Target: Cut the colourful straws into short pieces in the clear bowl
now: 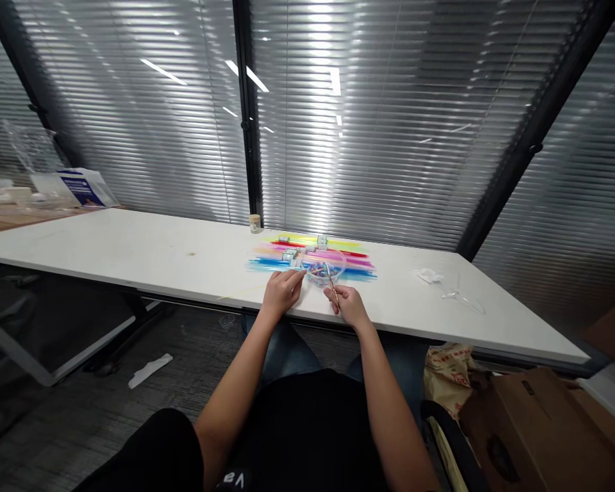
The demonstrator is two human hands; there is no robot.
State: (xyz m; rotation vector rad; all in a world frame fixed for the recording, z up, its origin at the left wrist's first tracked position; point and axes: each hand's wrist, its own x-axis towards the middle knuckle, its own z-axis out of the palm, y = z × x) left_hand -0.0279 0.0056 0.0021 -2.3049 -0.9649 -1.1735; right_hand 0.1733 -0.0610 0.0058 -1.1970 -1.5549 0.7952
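Note:
My right hand grips a pair of scissors, fingers closed on the handles. The blades point up and away, over a clear round bowl full of small multicoloured pieces. At the bowl's left side, my left hand is closed in a pinch; what sits between its fingertips is too small to make out. A thin pale yellow strip shows on the table left of that hand. Behind and around the bowl lie bundles of long thin strips in yellow, red, pink and blue, with bands or labels around several.
A small lidded jar stands at the back edge of the white table, by the blinds. Crumpled clear plastic lies to the right. Cardboard boxes and a paper bag are on the floor at right.

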